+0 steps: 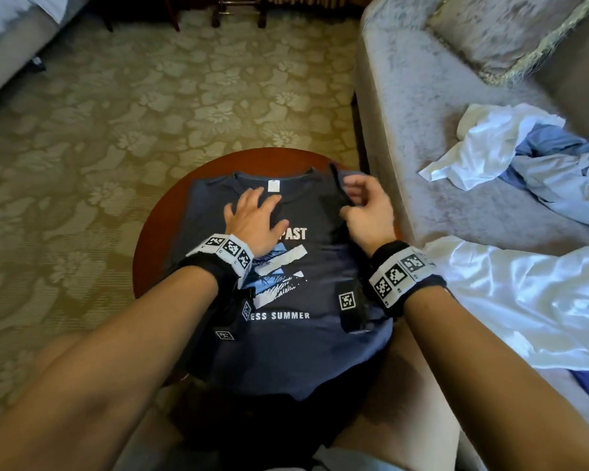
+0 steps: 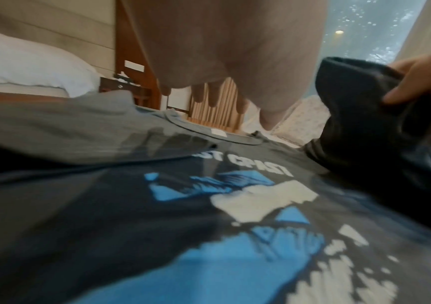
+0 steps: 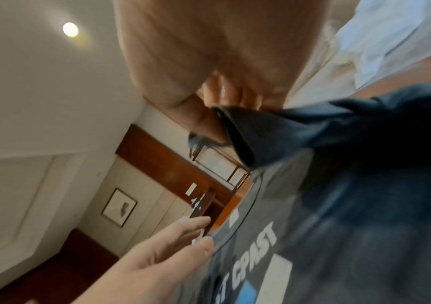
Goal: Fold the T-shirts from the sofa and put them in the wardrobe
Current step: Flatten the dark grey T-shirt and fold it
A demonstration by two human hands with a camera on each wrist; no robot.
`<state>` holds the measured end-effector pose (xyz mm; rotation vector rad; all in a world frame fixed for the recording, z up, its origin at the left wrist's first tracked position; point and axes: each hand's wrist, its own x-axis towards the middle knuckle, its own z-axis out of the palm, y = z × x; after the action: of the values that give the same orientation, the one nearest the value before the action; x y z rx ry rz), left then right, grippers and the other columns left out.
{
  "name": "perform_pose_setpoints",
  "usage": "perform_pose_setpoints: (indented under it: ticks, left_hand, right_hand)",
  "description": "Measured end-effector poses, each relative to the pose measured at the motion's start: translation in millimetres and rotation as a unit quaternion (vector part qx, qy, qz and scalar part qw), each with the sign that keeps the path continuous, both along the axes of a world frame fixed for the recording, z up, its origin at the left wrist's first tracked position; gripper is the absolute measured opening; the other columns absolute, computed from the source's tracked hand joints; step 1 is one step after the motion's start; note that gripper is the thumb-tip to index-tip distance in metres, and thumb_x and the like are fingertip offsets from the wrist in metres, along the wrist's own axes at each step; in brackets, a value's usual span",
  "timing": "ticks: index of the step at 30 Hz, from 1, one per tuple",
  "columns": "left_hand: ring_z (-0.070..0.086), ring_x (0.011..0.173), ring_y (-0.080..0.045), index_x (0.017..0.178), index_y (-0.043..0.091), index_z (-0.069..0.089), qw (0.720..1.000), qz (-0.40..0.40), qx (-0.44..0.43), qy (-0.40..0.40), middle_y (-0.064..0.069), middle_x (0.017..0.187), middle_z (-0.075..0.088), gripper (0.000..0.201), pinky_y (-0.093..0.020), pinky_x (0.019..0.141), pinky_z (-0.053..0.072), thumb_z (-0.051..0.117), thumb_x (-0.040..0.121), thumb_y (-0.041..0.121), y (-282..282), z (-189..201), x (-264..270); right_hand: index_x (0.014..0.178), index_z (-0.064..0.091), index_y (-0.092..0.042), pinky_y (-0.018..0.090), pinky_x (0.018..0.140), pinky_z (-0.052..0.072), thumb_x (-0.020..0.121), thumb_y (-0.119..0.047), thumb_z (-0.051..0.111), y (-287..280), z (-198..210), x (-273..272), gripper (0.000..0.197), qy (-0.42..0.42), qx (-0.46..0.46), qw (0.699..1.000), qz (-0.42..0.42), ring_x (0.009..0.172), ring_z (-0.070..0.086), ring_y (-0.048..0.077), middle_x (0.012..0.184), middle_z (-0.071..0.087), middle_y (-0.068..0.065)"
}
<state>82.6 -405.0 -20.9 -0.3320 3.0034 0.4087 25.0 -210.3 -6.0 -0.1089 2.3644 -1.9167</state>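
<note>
Round table [image 1: 157, 232]: navy T-shirt [image 1: 286, 351], both hands

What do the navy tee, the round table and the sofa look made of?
Navy T-shirt: soft matte knit, probably cotton jersey; it drapes and creases where the right hand pinches its sleeve. The print looks like flat white and blue ink.
Round table: reddish-brown wood or veneer with a smooth, slightly glossy rim.
Sofa: pale grey velvet-like pile with mottled sheen; the exact fibre can't be told.
</note>
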Motion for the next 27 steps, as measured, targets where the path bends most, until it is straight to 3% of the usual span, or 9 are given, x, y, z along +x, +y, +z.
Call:
perform_pose_setpoints:
  ticks: [3, 8, 12, 14, 16, 18, 20, 23, 27]
  left_hand:
    - [0.007, 0.148, -0.022, 0.147, 0.03, 0.032, 0.999, 0.035, -0.012, -0.015, -0.004, 0.16, 0.015, 0.057, -0.055, 0.116, 0.01, 0.049, 0.095, 0.046, -30, 0, 17]
    - [0.004, 0.149, -0.02, 0.148, 0.031, 0.03, 0.998, 0.041, -0.013, -0.035, 0.0, 0.161, 0.012, 0.057, -0.054, 0.117, 0.008, 0.047, 0.096, 0.047, -59, -8, 41]
    - [-0.001, 0.149, -0.021, 0.152, 0.026, 0.024, 0.997, 0.019, -0.016, -0.069, -0.003, 0.162, 0.007, 0.07, -0.051, 0.118, 0.004, 0.047, 0.093, 0.056, -52, -19, 45]
    - [0.008, 0.148, -0.025, 0.149, 0.019, 0.03, 0.998, 0.024, -0.025, -0.046, -0.009, 0.159, 0.017, 0.072, -0.047, 0.117, 0.011, 0.051, 0.091, 0.057, -45, -23, 46]
    - [0.029, 0.136, -0.03, 0.138, 0.018, 0.045, 0.998, 0.034, -0.048, 0.019, -0.011, 0.144, 0.038, 0.06, -0.042, 0.109, 0.026, 0.055, 0.09, 0.052, -42, -22, 45]
    - [0.04, 0.121, -0.029, 0.126, 0.02, 0.055, 0.996, 0.036, -0.063, 0.052, -0.009, 0.127, 0.049, 0.045, -0.04, 0.099, 0.034, 0.057, 0.09, 0.048, -42, -19, 41]
    - [0.046, 0.116, -0.028, 0.12, 0.02, 0.059, 0.997, 0.032, -0.048, 0.046, -0.008, 0.12, 0.054, 0.036, -0.039, 0.096, 0.036, 0.057, 0.092, 0.043, -42, -18, 36]
    - [0.052, 0.112, -0.028, 0.115, 0.017, 0.064, 0.998, 0.023, -0.031, 0.052, -0.008, 0.115, 0.058, 0.027, -0.038, 0.094, 0.039, 0.056, 0.094, 0.032, -41, -16, 30]
    - [0.057, 0.106, -0.028, 0.112, 0.014, 0.068, 0.997, 0.029, -0.031, 0.06, -0.009, 0.112, 0.062, 0.025, -0.039, 0.091, 0.045, 0.054, 0.095, 0.024, -39, -14, 25]
  right_hand:
    - [0.118, 0.061, -0.015, 0.025, 0.093, 0.046, 0.078, 0.011, 0.057, -25, -2, 22, 0.048, -0.057, 0.059, 0.988, 0.132, 0.099, 0.056, 0.01, 0.114, 0.061, 0.001]
    - [0.131, 0.058, -0.019, 0.028, 0.11, 0.033, 0.087, -0.012, 0.062, -22, -20, 31, 0.045, -0.027, 0.187, 0.979, 0.081, 0.133, 0.043, 0.021, 0.143, 0.05, 0.002]
    - [0.145, 0.045, -0.021, 0.031, 0.118, 0.02, 0.095, -0.02, 0.057, -19, -32, 31, 0.052, 0.006, 0.304, 0.943, 0.137, 0.146, 0.025, 0.02, 0.158, 0.03, -0.001]
    - [0.147, 0.041, -0.021, 0.033, 0.119, 0.016, 0.096, -0.025, 0.056, -21, -36, 33, 0.054, 0.021, 0.341, 0.926, 0.16, 0.149, 0.017, 0.019, 0.16, 0.025, 0.0]
    - [0.147, 0.043, -0.023, 0.034, 0.12, 0.015, 0.095, -0.03, 0.059, -25, -41, 35, 0.054, 0.042, 0.354, 0.919, 0.167, 0.149, 0.015, 0.02, 0.16, 0.026, 0.001]
    - [0.142, 0.05, -0.026, 0.035, 0.118, 0.021, 0.092, -0.036, 0.062, -30, -42, 37, 0.052, 0.069, 0.373, 0.911, 0.161, 0.144, 0.024, 0.022, 0.153, 0.036, 0.001]
    - [0.129, 0.06, -0.028, 0.035, 0.109, 0.031, 0.087, -0.044, 0.067, -36, -40, 37, 0.045, 0.105, 0.408, 0.897, 0.132, 0.128, 0.038, 0.023, 0.131, 0.049, 0.0]
    - [0.112, 0.065, -0.025, 0.031, 0.093, 0.041, 0.079, -0.046, 0.075, -48, -35, 35, 0.04, 0.093, 0.381, 0.91, 0.133, 0.106, 0.046, 0.02, 0.102, 0.052, -0.002]
    - [0.109, 0.064, -0.023, 0.034, 0.086, 0.049, 0.081, -0.041, 0.075, -61, -36, 32, 0.035, 0.041, 0.373, 0.915, 0.147, 0.096, 0.055, 0.018, 0.103, 0.056, -0.001]
